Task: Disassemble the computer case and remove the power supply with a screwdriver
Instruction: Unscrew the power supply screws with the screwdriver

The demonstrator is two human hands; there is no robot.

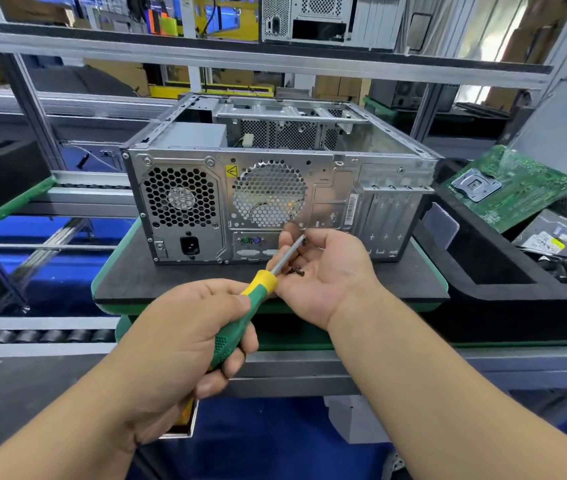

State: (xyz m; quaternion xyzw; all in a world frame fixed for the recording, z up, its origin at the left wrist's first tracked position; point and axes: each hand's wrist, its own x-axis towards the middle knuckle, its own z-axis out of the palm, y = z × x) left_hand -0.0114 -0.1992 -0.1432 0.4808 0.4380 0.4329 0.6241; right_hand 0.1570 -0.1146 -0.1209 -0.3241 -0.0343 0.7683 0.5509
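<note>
I see two hands, one screwdriver, one computer case and a few small screws.

On the left, my left hand [185, 334] is wrapped tight around the screwdriver [240, 317]. The handle is green with a yellow band near the metal part. The thin silver shaft slants up and to the right, and its tip ends near the fingers of my right hand.

Behind the hands, one computer case [275, 188] lies on its side on the dark tabletop [129, 278], which has a green edge. The case is bare silver metal and its top side is open, so I can look inside. The back of the case faces me. The power supply [183, 206] sits in the left end of the case, not yet taken out. It shows one big grid of little holes with a fan behind it, and one black plug socket under that. In the middle of the back there is one round patch of holes, with a yellow warning sticker beside it. Further right is a row of slot covers.

My right hand [323, 271] is turned palm up with its fingers loosely bent, just in front of the case. Small dark screws [296, 271] rest in the palm. They are too tiny to count for sure.

On the far right, one green circuit board [507, 188] leans in a black tray [483, 265].
</note>
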